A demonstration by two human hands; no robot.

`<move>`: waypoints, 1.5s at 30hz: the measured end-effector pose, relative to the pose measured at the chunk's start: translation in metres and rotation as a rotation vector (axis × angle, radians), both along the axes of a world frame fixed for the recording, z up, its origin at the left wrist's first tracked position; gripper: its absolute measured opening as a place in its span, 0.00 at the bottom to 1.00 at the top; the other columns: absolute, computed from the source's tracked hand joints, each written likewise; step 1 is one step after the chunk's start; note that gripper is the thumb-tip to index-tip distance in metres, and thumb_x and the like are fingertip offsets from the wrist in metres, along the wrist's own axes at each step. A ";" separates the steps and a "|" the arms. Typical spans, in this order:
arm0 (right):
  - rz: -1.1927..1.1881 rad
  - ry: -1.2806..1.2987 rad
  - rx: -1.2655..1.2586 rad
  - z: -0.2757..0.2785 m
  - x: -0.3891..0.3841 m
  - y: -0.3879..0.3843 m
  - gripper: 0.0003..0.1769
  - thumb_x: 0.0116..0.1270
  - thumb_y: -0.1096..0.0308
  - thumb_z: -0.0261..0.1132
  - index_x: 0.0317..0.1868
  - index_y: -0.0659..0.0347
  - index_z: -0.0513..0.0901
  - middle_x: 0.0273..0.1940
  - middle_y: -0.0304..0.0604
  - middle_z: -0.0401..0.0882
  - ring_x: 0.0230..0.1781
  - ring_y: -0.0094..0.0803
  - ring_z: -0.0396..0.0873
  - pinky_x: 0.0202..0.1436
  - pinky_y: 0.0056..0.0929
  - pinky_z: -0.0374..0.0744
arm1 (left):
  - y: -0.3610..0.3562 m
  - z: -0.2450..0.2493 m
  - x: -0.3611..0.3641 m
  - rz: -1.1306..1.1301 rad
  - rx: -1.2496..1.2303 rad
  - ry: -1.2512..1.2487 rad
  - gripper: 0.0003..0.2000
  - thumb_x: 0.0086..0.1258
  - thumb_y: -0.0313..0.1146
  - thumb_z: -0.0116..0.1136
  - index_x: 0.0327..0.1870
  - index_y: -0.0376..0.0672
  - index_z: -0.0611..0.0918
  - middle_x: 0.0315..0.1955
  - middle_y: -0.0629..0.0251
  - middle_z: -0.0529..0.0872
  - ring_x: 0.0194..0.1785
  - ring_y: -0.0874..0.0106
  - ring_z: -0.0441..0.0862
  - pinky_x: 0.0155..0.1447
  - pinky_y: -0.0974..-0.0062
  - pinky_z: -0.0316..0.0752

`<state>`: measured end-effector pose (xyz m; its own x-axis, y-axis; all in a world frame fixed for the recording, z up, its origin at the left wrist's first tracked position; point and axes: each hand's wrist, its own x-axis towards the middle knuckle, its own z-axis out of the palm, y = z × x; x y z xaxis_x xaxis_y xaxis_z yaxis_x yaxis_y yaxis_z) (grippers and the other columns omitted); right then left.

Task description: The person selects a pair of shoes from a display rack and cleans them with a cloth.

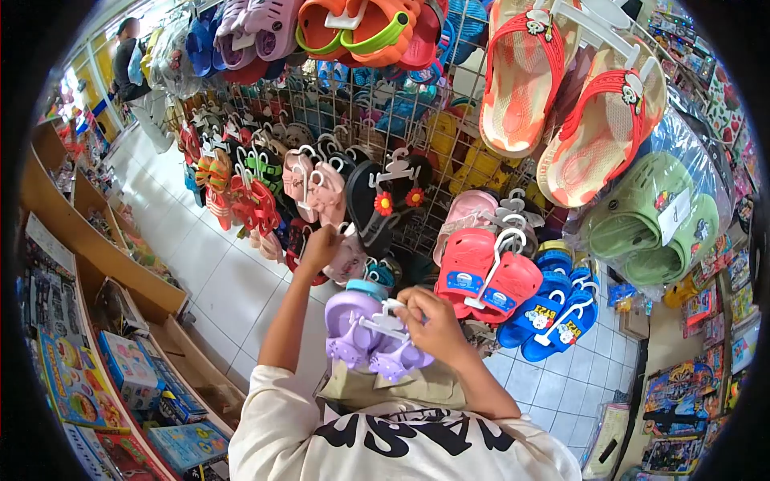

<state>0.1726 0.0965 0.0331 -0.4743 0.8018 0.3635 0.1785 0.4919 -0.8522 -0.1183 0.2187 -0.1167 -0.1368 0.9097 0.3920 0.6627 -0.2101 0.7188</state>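
Observation:
A pair of lilac children's sandals (375, 343) on a white hanger (387, 322) hangs close to my body, with my right hand (433, 319) closed on the hanger. My left hand (322, 247) reaches up to the rack, just below a pair of pink sandals (314, 188). Its fingers look closed, but what lies in them is hidden. To its right are a pale printed pair of shoes (348, 260) and black flip-flops (370, 200) with red flowers.
A wire grid rack (385, 120) carries several hung pairs, including red clogs (488, 274), blue slides (553, 317) and bagged green clogs (658, 220). Large red-strapped sandals (525, 88) hang overhead. Wooden shelves (120, 248) with boxed toys line the left. A person (138, 80) stands far left.

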 end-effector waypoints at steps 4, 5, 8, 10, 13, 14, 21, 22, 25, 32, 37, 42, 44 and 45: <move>-0.021 0.079 0.096 0.004 -0.023 0.018 0.19 0.59 0.79 0.67 0.22 0.66 0.62 0.31 0.48 0.78 0.24 0.33 0.70 0.30 0.29 0.70 | -0.067 0.026 -0.027 0.195 0.052 0.046 0.11 0.61 0.29 0.64 0.28 0.37 0.73 0.20 0.52 0.75 0.24 0.56 0.73 0.30 0.62 0.67; -0.043 0.125 0.158 0.002 -0.030 0.025 0.19 0.59 0.78 0.68 0.22 0.66 0.62 0.31 0.47 0.78 0.24 0.32 0.68 0.29 0.27 0.70 | -0.082 0.030 -0.034 0.207 0.067 0.040 0.10 0.62 0.28 0.63 0.28 0.36 0.72 0.22 0.52 0.76 0.25 0.56 0.73 0.31 0.63 0.67; -0.132 0.058 0.115 0.013 -0.044 0.034 0.12 0.60 0.76 0.67 0.27 0.68 0.70 0.24 0.41 0.70 0.24 0.24 0.65 0.29 0.26 0.70 | -0.129 0.055 -0.037 0.320 0.023 -0.006 0.09 0.63 0.28 0.62 0.30 0.35 0.73 0.23 0.54 0.76 0.25 0.60 0.73 0.33 0.67 0.69; -0.156 0.058 0.150 0.016 -0.050 0.042 0.10 0.61 0.77 0.66 0.30 0.67 0.70 0.23 0.41 0.70 0.24 0.23 0.64 0.30 0.26 0.70 | -0.153 0.046 -0.047 0.369 0.038 -0.001 0.09 0.64 0.28 0.62 0.30 0.35 0.74 0.22 0.56 0.76 0.25 0.63 0.73 0.33 0.69 0.69; -0.197 0.145 0.214 0.016 -0.058 0.057 0.13 0.62 0.78 0.64 0.28 0.67 0.66 0.28 0.45 0.77 0.26 0.24 0.65 0.33 0.26 0.72 | -0.184 0.036 -0.054 0.451 0.018 -0.084 0.09 0.64 0.28 0.62 0.30 0.35 0.74 0.22 0.59 0.76 0.26 0.68 0.73 0.34 0.71 0.70; -0.235 0.144 0.226 0.019 -0.060 0.060 0.13 0.62 0.78 0.64 0.28 0.67 0.66 0.27 0.45 0.76 0.26 0.24 0.66 0.33 0.26 0.72 | -0.193 0.033 -0.055 0.479 0.004 -0.125 0.09 0.65 0.28 0.62 0.30 0.35 0.74 0.22 0.60 0.76 0.26 0.70 0.73 0.34 0.72 0.71; -0.387 0.174 0.444 0.040 -0.073 0.107 0.14 0.62 0.80 0.63 0.26 0.66 0.63 0.25 0.45 0.73 0.27 0.25 0.69 0.34 0.27 0.73 | -0.223 0.022 -0.054 0.570 0.056 -0.293 0.09 0.69 0.29 0.59 0.29 0.35 0.74 0.23 0.69 0.74 0.29 0.81 0.70 0.34 0.80 0.69; -0.390 0.151 0.431 0.044 -0.073 0.114 0.15 0.62 0.80 0.63 0.26 0.65 0.63 0.25 0.45 0.74 0.27 0.25 0.70 0.34 0.27 0.74 | -0.225 0.020 -0.056 0.576 0.066 -0.292 0.09 0.69 0.29 0.59 0.29 0.35 0.74 0.23 0.68 0.75 0.28 0.80 0.71 0.33 0.79 0.69; -0.361 0.142 0.394 0.059 -0.073 0.131 0.18 0.61 0.79 0.64 0.24 0.63 0.61 0.27 0.48 0.79 0.28 0.25 0.74 0.33 0.28 0.75 | -0.229 0.014 -0.060 0.589 0.077 -0.299 0.09 0.69 0.29 0.59 0.30 0.35 0.75 0.23 0.65 0.76 0.27 0.78 0.72 0.31 0.78 0.70; -0.220 0.170 0.250 0.068 -0.076 0.198 0.20 0.58 0.82 0.65 0.25 0.60 0.60 0.26 0.44 0.78 0.30 0.19 0.76 0.32 0.23 0.76 | -0.232 0.001 -0.058 0.572 0.073 -0.318 0.10 0.69 0.31 0.60 0.29 0.36 0.75 0.23 0.70 0.75 0.28 0.82 0.71 0.31 0.81 0.67; -0.209 0.176 0.249 0.059 -0.085 0.197 0.20 0.57 0.84 0.66 0.26 0.59 0.60 0.27 0.43 0.77 0.30 0.19 0.76 0.31 0.21 0.76 | -0.236 -0.003 -0.051 0.573 0.056 -0.353 0.10 0.68 0.29 0.59 0.29 0.35 0.74 0.22 0.69 0.73 0.26 0.81 0.69 0.31 0.80 0.68; -0.212 0.327 0.136 0.047 -0.087 0.211 0.18 0.55 0.83 0.67 0.27 0.60 0.62 0.25 0.42 0.77 0.27 0.23 0.78 0.31 0.24 0.76 | -0.238 -0.005 -0.049 0.568 0.029 -0.381 0.09 0.68 0.29 0.60 0.29 0.36 0.74 0.22 0.71 0.74 0.27 0.82 0.69 0.31 0.81 0.67; -0.202 0.389 0.062 0.036 -0.084 0.222 0.17 0.53 0.82 0.67 0.27 0.60 0.64 0.24 0.41 0.76 0.26 0.24 0.78 0.31 0.25 0.76 | -0.239 -0.010 -0.049 0.577 0.018 -0.392 0.09 0.68 0.29 0.60 0.29 0.36 0.74 0.22 0.70 0.74 0.27 0.82 0.69 0.31 0.81 0.67; -0.232 0.379 0.037 0.033 -0.081 0.225 0.17 0.53 0.81 0.68 0.27 0.60 0.64 0.23 0.40 0.75 0.25 0.24 0.78 0.31 0.25 0.76 | -0.240 -0.012 -0.049 0.581 0.011 -0.399 0.09 0.68 0.29 0.60 0.30 0.36 0.74 0.22 0.70 0.74 0.27 0.82 0.69 0.31 0.81 0.67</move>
<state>0.0918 0.3214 0.0662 -0.1112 0.8542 0.5079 -0.0343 0.5075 -0.8610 -0.1670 -0.0211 -0.1286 -0.7348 0.6419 0.2191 0.3559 0.0898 0.9302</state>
